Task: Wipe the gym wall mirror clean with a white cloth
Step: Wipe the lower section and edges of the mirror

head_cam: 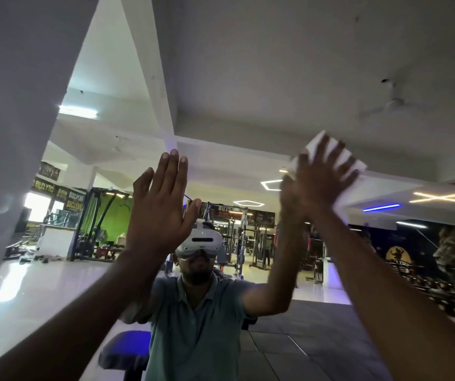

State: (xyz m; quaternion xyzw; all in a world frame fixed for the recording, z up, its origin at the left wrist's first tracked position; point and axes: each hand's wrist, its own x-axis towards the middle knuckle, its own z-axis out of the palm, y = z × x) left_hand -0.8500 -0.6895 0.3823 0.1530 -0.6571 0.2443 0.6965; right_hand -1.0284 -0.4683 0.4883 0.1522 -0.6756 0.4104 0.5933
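The gym wall mirror (248,78) fills the view, and both arms are raised against it. The white cloth (328,158) is pressed flat to the glass in the upper right part of the mirror by the right hand (319,182), whose fingers are spread straight across the cloth; this hand is blurred, so motion across the glass is judged likely. The left hand (163,199) is laid flat near the middle of the mirror, fingers straight and close together, with nothing held in it. The wiping stroke is judged to be under way, with much of the mirror not yet covered. Several faults are possible from here. Because the cloth is only pressed and not gripped, it may slide out from under the palm or bunch up if pressure is reduced during a change of direction. A palm print is likely to be left where the bare left hand bears on the glass, so that area would need a further pass. Streaks may be left if the same cloth face is used throughout.
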